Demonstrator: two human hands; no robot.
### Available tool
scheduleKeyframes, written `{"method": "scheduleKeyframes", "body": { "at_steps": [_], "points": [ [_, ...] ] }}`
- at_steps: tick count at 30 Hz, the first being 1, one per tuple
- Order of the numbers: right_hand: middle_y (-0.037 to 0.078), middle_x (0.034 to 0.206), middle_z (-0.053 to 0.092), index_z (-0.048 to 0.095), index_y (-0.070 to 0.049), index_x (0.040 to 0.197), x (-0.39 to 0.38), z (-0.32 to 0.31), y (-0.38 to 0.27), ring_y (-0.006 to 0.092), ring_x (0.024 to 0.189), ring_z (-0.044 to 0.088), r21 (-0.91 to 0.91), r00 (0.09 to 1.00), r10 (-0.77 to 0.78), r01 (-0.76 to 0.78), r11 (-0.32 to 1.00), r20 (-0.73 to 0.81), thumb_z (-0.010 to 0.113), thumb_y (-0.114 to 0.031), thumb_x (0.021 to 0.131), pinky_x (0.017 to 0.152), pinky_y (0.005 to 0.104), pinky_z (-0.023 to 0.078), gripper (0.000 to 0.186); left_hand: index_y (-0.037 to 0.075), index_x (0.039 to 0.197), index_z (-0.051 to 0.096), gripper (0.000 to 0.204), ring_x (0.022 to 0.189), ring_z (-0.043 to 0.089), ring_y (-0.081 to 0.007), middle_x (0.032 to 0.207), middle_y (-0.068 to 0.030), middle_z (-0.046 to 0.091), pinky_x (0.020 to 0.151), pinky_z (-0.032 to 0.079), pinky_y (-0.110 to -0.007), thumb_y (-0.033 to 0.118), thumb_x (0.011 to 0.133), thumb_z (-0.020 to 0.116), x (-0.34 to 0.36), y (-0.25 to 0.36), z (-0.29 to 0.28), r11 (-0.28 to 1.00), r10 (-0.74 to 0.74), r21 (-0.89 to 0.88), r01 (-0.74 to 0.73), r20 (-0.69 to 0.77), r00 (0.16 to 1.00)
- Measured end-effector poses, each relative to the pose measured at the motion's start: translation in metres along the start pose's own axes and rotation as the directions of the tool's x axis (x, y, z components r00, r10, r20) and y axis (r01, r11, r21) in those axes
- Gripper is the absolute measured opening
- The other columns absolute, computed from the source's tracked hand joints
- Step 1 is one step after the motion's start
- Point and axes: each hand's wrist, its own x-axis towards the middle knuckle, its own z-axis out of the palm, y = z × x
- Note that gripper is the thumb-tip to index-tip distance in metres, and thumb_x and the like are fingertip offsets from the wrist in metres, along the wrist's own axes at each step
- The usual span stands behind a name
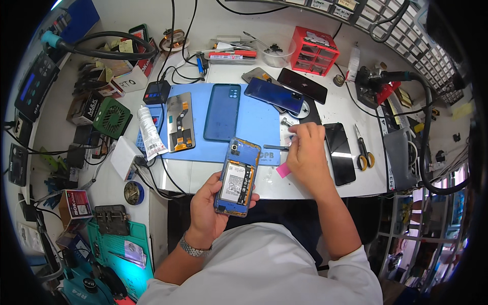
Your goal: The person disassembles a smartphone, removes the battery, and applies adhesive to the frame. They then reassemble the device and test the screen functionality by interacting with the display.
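My left hand (206,203) grips an opened phone (249,178) from below, its back cover off. The battery (235,179) and inner parts face up inside the blue frame. My right hand (307,157) is low over the bench to the right, fingers curled together; what they hold, if anything, is hidden. A slim dark tool (274,147) reaches out from beside its fingers across the mat's edge. Just beyond the fingertips is a small metal piece (286,122). A pink slip (283,170) lies by the wrist. The green-blue phone cover (222,112) rests on the blue mat (198,132).
Left of the cover are a phone screen assembly (181,122) and a white tube (151,132). A blue phone (274,95) and a dark phone (302,85) lie behind. Rightward are a black phone (340,152), scissors (363,150) and a red drawer box (314,51). Cables cross the left.
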Motion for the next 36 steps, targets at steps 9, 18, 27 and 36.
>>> {"method": "scheduleKeyframes", "body": {
  "at_steps": [9,18,27,36],
  "points": [
    [0.019,0.11,0.066,0.073,0.003,0.114,0.042,0.001,0.009,0.037,0.11,0.062,-0.289,0.966,0.23,-0.187,0.939,0.119,0.073,0.003,0.089,0.098,0.0445,0.052,0.025,-0.013,0.15,0.044,0.056,0.108,0.076,-0.0477,0.13,-0.0346,0.068,0.093,0.067,-0.052,0.024,0.109,0.033,0.015,0.007,-0.01,0.991,-0.135,-0.009,0.135,0.03,0.99],
    [0.016,0.116,0.066,0.051,0.002,0.131,0.067,0.013,-0.01,0.02,0.101,0.069,0.703,0.957,0.267,-0.112,0.703,-0.114,0.066,0.001,0.105,0.082,0.0327,0.061,0.031,-0.014,0.148,0.045,0.056,0.106,0.077,-0.0472,0.13,-0.0344,0.068,0.092,0.067,-0.052,0.024,0.109,0.033,0.019,0.009,-0.009,0.986,-0.164,-0.016,0.164,-0.004,0.986],
    [0.019,0.116,0.064,0.031,0.002,0.148,0.073,0.06,-0.049,0.0217,0.106,0.071,0.818,0.999,0.045,-0.019,0.574,-0.009,0.068,0.005,0.102,0.09,0.0321,0.065,0.06,-0.013,0.148,0.046,0.055,0.104,0.077,-0.047,0.13,-0.0326,0.069,0.092,0.067,-0.052,0.024,0.11,0.033,0.019,0.013,-0.006,0.987,-0.159,-0.02,0.158,-0.01,0.987],
    [0.019,0.116,0.064,0.031,-0.001,0.142,0.07,0.087,-0.052,0.0222,0.107,0.071,0.786,0.999,0.012,-0.047,0.617,0.05,0.067,0.007,0.103,0.092,0.0342,0.065,0.055,-0.013,0.149,0.044,0.054,0.105,0.077,-0.0477,0.131,-0.0325,0.068,0.092,0.067,-0.052,0.023,0.11,0.033,0.018,0.015,-0.003,0.987,-0.161,-0.013,0.16,-0.025,0.987]
  ]
}}
